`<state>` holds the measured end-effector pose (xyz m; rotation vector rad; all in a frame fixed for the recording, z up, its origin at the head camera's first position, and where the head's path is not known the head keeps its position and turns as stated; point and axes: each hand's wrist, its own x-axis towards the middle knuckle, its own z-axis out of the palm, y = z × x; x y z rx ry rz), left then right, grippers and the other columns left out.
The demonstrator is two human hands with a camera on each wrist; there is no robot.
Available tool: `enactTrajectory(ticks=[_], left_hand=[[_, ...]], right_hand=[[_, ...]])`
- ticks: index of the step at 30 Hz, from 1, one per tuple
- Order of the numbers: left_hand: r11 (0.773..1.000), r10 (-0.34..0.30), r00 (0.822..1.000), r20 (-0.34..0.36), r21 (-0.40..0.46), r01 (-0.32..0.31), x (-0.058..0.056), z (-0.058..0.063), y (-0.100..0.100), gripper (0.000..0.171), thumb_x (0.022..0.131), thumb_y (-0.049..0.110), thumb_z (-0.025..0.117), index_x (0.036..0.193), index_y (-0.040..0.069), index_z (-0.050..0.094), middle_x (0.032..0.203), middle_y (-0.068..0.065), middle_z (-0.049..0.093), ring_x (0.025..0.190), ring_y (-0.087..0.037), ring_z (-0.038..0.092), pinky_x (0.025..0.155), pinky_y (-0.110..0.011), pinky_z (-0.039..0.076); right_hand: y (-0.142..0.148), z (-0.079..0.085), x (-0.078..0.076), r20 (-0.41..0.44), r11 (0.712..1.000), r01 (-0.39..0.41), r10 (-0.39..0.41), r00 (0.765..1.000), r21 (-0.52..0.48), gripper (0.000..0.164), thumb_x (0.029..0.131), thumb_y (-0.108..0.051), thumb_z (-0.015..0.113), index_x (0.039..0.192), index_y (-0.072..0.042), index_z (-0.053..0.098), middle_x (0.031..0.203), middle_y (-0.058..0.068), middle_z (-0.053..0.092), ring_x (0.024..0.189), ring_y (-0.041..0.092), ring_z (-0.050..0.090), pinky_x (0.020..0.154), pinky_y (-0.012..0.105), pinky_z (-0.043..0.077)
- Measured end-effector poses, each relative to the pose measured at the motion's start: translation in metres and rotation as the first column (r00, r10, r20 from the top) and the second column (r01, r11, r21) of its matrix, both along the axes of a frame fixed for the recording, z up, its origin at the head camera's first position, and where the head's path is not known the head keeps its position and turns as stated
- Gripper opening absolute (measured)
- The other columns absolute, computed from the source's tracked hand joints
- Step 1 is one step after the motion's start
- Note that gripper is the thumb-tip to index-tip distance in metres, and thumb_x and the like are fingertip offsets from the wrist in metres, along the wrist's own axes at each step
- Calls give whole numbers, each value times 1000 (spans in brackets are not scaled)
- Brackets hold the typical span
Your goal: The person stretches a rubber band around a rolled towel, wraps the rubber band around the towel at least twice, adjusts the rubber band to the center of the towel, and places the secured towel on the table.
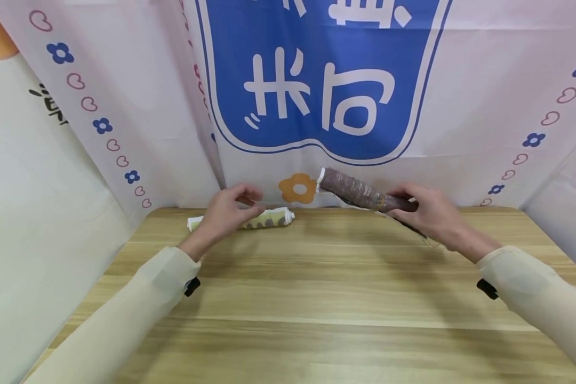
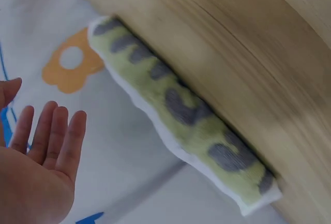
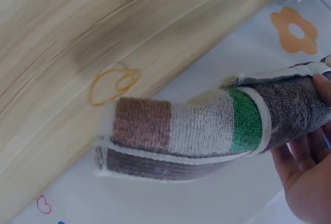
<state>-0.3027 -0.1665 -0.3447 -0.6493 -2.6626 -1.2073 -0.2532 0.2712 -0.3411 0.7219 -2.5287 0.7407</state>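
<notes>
My right hand (image 1: 437,216) grips a rolled brown-grey towel (image 1: 350,188) near one end. The roll slants above the table's back edge, its white-trimmed far end raised to the left. Brown, white and green blocks mark its other end in the right wrist view, where thumb and fingers curl round the grey part. Over a second rolled towel (image 2: 155,89), green with grey patches and white edges, hovers my left hand (image 1: 228,213). Its fingers are relaxed and hold nothing; the left wrist view shows a gap between them and that roll, which lies along the back edge.
Thin yellow rubber bands (image 3: 116,85) lie on the wooden table (image 1: 297,320) near the right hand. A white printed cloth (image 1: 499,80) with a blue sign hangs behind the table, and more pale cloth (image 1: 38,224) stands at the left side.
</notes>
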Motion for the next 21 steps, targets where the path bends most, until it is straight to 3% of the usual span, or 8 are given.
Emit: enactTrajectory(ticks=[5, 11, 21], left_hand=[[995, -22, 1000, 4, -96, 22, -7, -4, -12, 30, 95, 18, 81, 121, 5, 75, 120, -11, 75, 113, -34, 70, 94, -46, 59], [983, -43, 999, -7, -177, 41, -19, -8, -24, 29, 94, 18, 81, 119, 3, 77, 121, -17, 75, 116, -39, 69, 94, -51, 58], [966, -55, 998, 45, -252, 64, -33, -15, -35, 37, 92, 23, 83, 121, 0, 78, 123, -16, 75, 113, -38, 71, 96, -52, 57]], right_hand=[[10, -1, -5, -13, 999, -40, 40, 999, 17, 33, 88, -5, 88, 118, -2, 76, 106, 10, 76, 91, 27, 74, 76, 36, 61], [20, -3, -12, 37, 999, -49, 49, 998, -21, 31, 87, -4, 89, 115, -1, 79, 105, 12, 78, 90, 29, 75, 76, 15, 55], [43, -17, -25, 97, 1000, 11, -9, 995, -29, 32, 86, -6, 90, 116, 0, 80, 106, 16, 78, 92, 35, 74, 75, 7, 48]])
